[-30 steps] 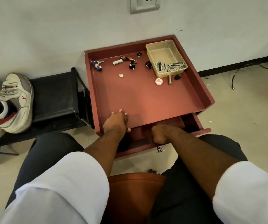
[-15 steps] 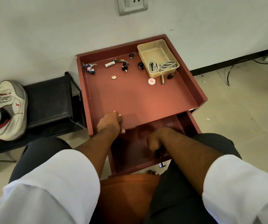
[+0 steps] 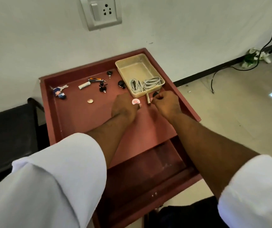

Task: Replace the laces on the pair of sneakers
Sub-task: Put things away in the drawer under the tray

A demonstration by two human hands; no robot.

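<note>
Two coiled grey-white laces (image 3: 146, 83) lie in the near end of a beige plastic tray (image 3: 132, 63) at the back right of the red table top (image 3: 82, 116). My left hand (image 3: 124, 107) hovers just in front of the tray with fingers curled under, beside a round red-and-white disc (image 3: 135, 101). To its right, my right hand (image 3: 166, 104) has curled fingers close to a small tan tube (image 3: 147, 99) and a black item (image 3: 155, 93). Neither hand visibly holds anything. The sneakers are out of view.
The table's drawer (image 3: 148, 171) stands pulled out below my arms. Keys, a keychain figure (image 3: 58, 93), a coin (image 3: 90, 101) and black knobs lie scattered at the back. A black bench (image 3: 8, 127) stands left. A wall socket (image 3: 101, 11) and a floor cable (image 3: 214, 79) are behind.
Both hands left the drawer front and moved up over the table top to just short of the tray. The drawer stays pulled out. The view shifted forward, so the sneakers dropped out.
</note>
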